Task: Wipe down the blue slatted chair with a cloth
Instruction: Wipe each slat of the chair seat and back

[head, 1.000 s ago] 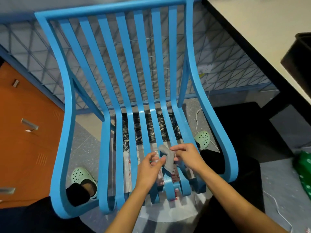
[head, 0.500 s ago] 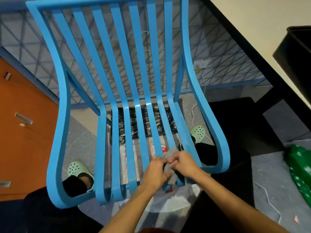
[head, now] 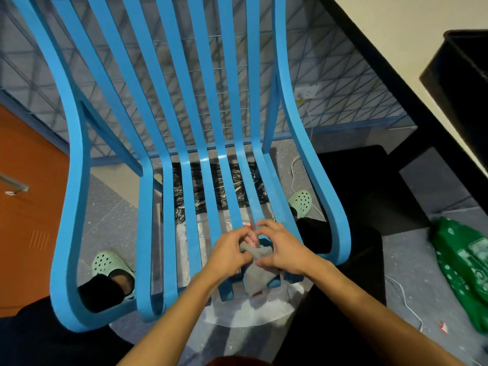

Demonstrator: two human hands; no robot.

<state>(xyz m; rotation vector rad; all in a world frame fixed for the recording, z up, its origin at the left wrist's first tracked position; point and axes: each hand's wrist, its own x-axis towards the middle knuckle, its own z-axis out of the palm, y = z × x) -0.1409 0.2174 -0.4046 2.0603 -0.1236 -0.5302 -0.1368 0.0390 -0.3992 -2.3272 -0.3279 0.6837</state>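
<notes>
At the chair's front edge, cloth [head: 257,268]: grey, bunched between both hands, its lower end hanging over the front ends of the right-hand slats.
Left hand [head: 229,253]: fingers [head: 248,237] curled, pinching the cloth's upper end.
Right hand [head: 285,249]: fingers curled round the cloth's right side, thumb pressed against it.
Chair [head: 203,128]: blue, slats sweeping from back to seat.
Clogs [head: 111,262]: pale green, one either side of the chair.
Green bag [head: 464,273]: well right of the chair.
</notes>
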